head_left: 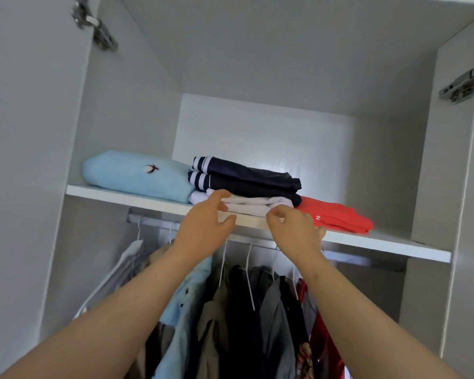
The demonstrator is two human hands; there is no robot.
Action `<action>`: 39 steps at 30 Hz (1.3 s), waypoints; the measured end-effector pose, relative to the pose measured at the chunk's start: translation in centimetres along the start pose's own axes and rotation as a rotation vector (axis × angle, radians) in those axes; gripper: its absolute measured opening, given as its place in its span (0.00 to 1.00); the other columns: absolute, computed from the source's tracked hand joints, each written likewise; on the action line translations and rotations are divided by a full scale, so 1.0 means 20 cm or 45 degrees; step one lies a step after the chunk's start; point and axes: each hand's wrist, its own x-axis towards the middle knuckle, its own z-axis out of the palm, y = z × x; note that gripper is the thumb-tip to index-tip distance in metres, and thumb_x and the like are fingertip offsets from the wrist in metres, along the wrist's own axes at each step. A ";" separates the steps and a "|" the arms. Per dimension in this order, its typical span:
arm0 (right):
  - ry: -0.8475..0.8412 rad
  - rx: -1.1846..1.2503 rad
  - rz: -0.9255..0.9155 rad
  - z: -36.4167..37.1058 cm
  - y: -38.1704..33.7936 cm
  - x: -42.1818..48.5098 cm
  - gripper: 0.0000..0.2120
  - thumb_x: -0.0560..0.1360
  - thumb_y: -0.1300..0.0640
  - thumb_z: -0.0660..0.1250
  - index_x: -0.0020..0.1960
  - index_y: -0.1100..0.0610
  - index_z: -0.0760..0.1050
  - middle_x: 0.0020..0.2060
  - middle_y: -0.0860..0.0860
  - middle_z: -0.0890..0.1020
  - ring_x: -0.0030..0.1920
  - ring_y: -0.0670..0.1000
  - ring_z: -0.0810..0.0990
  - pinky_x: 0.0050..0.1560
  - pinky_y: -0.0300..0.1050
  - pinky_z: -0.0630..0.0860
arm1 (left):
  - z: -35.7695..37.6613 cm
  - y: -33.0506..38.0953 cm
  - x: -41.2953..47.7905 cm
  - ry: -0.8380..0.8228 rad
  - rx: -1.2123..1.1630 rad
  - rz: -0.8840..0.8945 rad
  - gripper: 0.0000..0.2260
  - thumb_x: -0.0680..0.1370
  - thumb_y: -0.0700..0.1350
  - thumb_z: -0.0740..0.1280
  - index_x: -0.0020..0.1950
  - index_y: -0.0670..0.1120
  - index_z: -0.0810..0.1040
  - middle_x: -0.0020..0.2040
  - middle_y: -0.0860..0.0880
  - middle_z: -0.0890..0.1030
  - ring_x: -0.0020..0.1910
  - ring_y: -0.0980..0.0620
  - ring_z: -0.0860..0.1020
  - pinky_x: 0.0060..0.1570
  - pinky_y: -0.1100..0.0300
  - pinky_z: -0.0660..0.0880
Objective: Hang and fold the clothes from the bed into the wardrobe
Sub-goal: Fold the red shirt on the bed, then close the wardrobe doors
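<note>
Head camera, close, facing up into wardrobe shelf [107, 193].

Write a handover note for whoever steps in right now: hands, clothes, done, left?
Left hand: fingers rest on the white folded garment, thumb at the shelf edge.
Right hand: fingers curled at that garment's front edge; grip unclear.
Done: navy striped pieces stacked on the white one, blue sweater and red top beside them, hanging clothes below.
Left: bed out of view; cannot tell.
</note>
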 end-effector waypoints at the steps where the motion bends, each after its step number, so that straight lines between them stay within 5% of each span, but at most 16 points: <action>1: -0.011 0.050 0.026 0.02 -0.08 -0.05 0.12 0.77 0.52 0.55 0.50 0.47 0.78 0.41 0.45 0.75 0.57 0.53 0.70 0.64 0.57 0.55 | -0.08 -0.03 -0.04 -0.005 0.000 -0.004 0.18 0.77 0.48 0.64 0.66 0.53 0.68 0.53 0.55 0.76 0.44 0.55 0.73 0.45 0.62 0.65; 8: -0.178 0.226 0.000 0.17 -0.68 -0.42 0.08 0.76 0.50 0.55 0.46 0.43 0.73 0.44 0.44 0.76 0.55 0.51 0.73 0.56 0.51 0.58 | -0.72 -0.22 -0.26 0.050 0.108 -0.001 0.12 0.76 0.46 0.66 0.59 0.51 0.74 0.47 0.56 0.78 0.49 0.55 0.77 0.48 0.62 0.70; 15: -0.264 0.400 -0.069 0.20 -1.12 -0.75 0.08 0.78 0.50 0.57 0.48 0.46 0.75 0.53 0.48 0.80 0.56 0.53 0.75 0.63 0.53 0.66 | -1.25 -0.21 -0.49 0.147 0.247 0.053 0.14 0.75 0.44 0.65 0.60 0.50 0.74 0.47 0.54 0.80 0.49 0.51 0.78 0.50 0.57 0.73; 21: -0.325 0.527 -0.167 0.19 -1.42 -0.93 0.09 0.78 0.51 0.56 0.50 0.50 0.75 0.49 0.50 0.80 0.54 0.54 0.76 0.60 0.56 0.70 | -1.59 -0.17 -0.64 0.227 0.393 0.129 0.14 0.76 0.45 0.64 0.62 0.50 0.73 0.48 0.54 0.81 0.49 0.51 0.78 0.49 0.55 0.75; 25: -0.397 0.590 -0.200 0.20 -1.56 -1.00 0.07 0.77 0.52 0.57 0.51 0.46 0.73 0.51 0.47 0.79 0.57 0.52 0.76 0.62 0.54 0.69 | -1.79 -0.14 -0.74 0.351 0.777 0.441 0.13 0.73 0.45 0.60 0.53 0.45 0.80 0.40 0.49 0.83 0.41 0.45 0.81 0.39 0.55 0.76; 28: -0.423 0.630 -0.228 0.21 -1.65 -1.04 0.08 0.77 0.54 0.59 0.53 0.46 0.75 0.51 0.47 0.79 0.56 0.52 0.76 0.62 0.53 0.70 | -1.89 -0.20 -0.80 0.509 1.026 0.696 0.13 0.70 0.40 0.60 0.49 0.44 0.81 0.45 0.48 0.83 0.48 0.44 0.80 0.46 0.53 0.73; 32: -0.476 0.676 -0.284 0.24 -1.71 -1.10 0.07 0.76 0.55 0.60 0.51 0.47 0.75 0.43 0.44 0.77 0.51 0.50 0.77 0.58 0.50 0.71 | -1.97 -0.27 -0.88 0.794 1.102 0.407 0.32 0.64 0.27 0.61 0.65 0.49 0.67 0.66 0.40 0.69 0.65 0.36 0.68 0.58 0.44 0.70; 36: -0.511 0.769 -0.287 0.28 -1.73 -1.15 0.06 0.76 0.56 0.61 0.50 0.49 0.75 0.38 0.41 0.75 0.39 0.44 0.74 0.47 0.42 0.70 | -2.00 -0.29 -0.94 0.551 0.759 -0.073 0.41 0.70 0.26 0.61 0.76 0.52 0.49 0.75 0.37 0.54 0.66 0.34 0.67 0.52 0.50 0.73; 39: -0.525 0.786 -0.280 0.30 -1.72 -1.18 0.05 0.76 0.57 0.61 0.48 0.48 0.74 0.39 0.42 0.76 0.43 0.47 0.75 0.49 0.43 0.72 | -2.03 -0.36 -0.96 0.462 0.598 -0.336 0.36 0.76 0.39 0.64 0.77 0.49 0.45 0.70 0.41 0.68 0.57 0.37 0.74 0.45 0.54 0.71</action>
